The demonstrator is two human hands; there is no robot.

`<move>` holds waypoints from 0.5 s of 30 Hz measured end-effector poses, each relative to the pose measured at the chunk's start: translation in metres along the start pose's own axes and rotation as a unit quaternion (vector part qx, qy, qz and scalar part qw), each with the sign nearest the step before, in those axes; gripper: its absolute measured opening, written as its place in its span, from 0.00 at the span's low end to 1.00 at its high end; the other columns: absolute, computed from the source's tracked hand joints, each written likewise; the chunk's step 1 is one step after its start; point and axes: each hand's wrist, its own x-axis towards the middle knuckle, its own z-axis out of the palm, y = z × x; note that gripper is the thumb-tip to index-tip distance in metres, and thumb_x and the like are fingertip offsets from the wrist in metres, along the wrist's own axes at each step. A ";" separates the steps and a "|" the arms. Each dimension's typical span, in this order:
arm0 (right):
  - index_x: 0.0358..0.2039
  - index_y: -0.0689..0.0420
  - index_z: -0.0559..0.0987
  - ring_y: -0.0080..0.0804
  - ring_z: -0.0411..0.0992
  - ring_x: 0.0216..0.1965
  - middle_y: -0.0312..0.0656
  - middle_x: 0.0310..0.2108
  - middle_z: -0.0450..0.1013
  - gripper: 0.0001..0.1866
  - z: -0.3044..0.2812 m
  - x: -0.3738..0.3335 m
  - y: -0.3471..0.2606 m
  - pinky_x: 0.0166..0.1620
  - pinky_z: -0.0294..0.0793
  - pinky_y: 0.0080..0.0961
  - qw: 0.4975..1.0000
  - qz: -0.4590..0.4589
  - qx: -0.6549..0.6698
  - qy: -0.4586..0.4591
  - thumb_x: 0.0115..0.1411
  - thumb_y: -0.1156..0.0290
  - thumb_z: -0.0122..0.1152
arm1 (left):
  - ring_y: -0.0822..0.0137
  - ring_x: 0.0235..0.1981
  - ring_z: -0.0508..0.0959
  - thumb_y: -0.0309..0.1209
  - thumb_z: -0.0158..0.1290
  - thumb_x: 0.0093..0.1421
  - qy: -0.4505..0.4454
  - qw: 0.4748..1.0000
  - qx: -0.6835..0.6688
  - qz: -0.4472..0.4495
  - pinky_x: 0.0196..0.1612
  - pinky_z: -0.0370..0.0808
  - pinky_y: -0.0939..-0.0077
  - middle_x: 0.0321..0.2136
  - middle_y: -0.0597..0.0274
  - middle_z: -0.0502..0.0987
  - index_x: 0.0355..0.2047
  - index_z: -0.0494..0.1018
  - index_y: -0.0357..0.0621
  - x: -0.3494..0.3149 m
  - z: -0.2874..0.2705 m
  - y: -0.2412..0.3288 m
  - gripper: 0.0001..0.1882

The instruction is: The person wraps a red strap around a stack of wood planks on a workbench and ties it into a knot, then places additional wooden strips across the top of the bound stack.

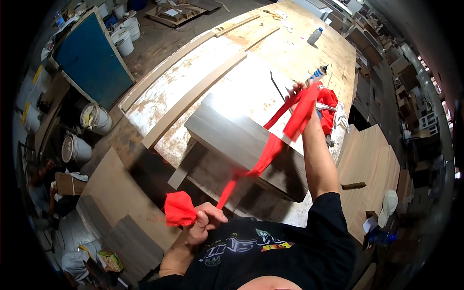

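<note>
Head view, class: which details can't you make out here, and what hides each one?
All in the head view:
- Right hand: its palm, covered by the red cloth.
- Left hand: the cloth inside its grip, hidden by the curled fingers.
- Red cloth at the near edge of the grey board: motion blur, so contact there is unclear.
- Items along the right rim: too dark and small to identify.
</note>
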 end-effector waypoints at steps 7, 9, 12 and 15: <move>0.20 0.49 0.62 0.22 0.51 0.20 0.30 0.18 0.54 0.27 0.115 -0.103 0.023 0.26 0.52 0.22 0.968 -0.049 -0.182 -0.168 0.76 0.50 0.33 | 0.80 0.18 0.57 0.58 0.31 0.73 0.048 0.997 -0.042 0.035 0.23 0.52 0.83 0.18 0.72 0.63 0.36 0.74 0.43 0.030 -0.002 -0.008 0.33; 0.22 0.51 0.68 0.21 0.58 0.24 0.31 0.19 0.60 0.29 0.132 -0.154 0.049 0.31 0.58 0.19 0.913 -0.118 -0.305 -0.244 0.77 0.53 0.30 | 0.79 0.20 0.60 0.56 0.30 0.74 0.059 0.997 -0.025 0.049 0.26 0.58 0.84 0.22 0.69 0.67 0.36 0.73 0.43 0.043 -0.005 -0.006 0.31; 0.31 0.50 0.74 0.28 0.64 0.36 0.33 0.29 0.68 0.17 0.097 -0.201 0.106 0.47 0.54 0.33 0.840 -0.137 -0.417 -0.319 0.71 0.57 0.39 | 0.76 0.22 0.63 0.52 0.30 0.76 0.068 0.991 -0.077 0.089 0.31 0.63 0.82 0.24 0.66 0.69 0.35 0.71 0.43 0.068 -0.001 -0.001 0.29; 0.41 0.50 0.79 0.34 0.71 0.48 0.35 0.39 0.76 0.12 0.034 -0.234 0.163 0.63 0.51 0.47 0.798 -0.140 -0.516 -0.278 0.65 0.61 0.49 | 0.69 0.20 0.64 0.51 0.31 0.75 0.049 0.997 -0.047 0.038 0.30 0.64 0.73 0.18 0.63 0.64 0.35 0.69 0.42 0.076 0.016 0.004 0.27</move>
